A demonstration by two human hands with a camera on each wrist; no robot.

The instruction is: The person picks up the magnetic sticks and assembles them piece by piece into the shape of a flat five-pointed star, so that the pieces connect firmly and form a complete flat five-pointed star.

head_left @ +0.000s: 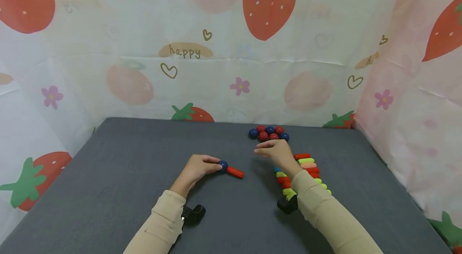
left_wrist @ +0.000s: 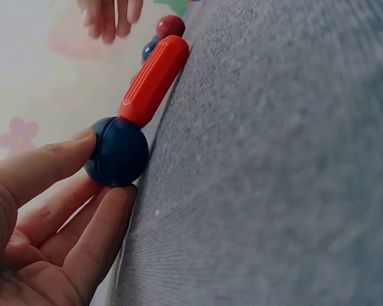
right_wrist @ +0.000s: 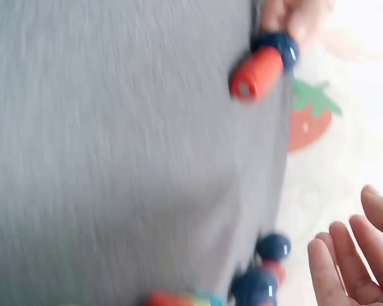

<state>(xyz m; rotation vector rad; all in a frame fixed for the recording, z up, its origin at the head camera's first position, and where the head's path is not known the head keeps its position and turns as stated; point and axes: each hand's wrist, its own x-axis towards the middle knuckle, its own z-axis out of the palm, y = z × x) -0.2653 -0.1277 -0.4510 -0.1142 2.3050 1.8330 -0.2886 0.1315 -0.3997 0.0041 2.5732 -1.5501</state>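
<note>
Between thumb and fingers, my left hand (head_left: 199,168) pinches a dark blue ball (left_wrist: 118,153) near the middle of the table. A red ribbed rod (left_wrist: 154,81) extends from that ball, its far end showing a hole in the right wrist view. My right hand (head_left: 276,152) hovers above the table with nothing in it, its thumb and fingers apart in the right wrist view. Just behind it sits a cluster of red and blue balls (head_left: 263,136). Under and beside the right forearm lie two rows of coloured rods (head_left: 308,166), partly hidden by the arm.
A grey cloth-covered table (head_left: 119,166) lies beneath everything. Patterned strawberry curtains (head_left: 223,17) rise behind it and at both sides. A black camera mount (head_left: 195,214) sits on the left wrist, and another (head_left: 287,204) on the right.
</note>
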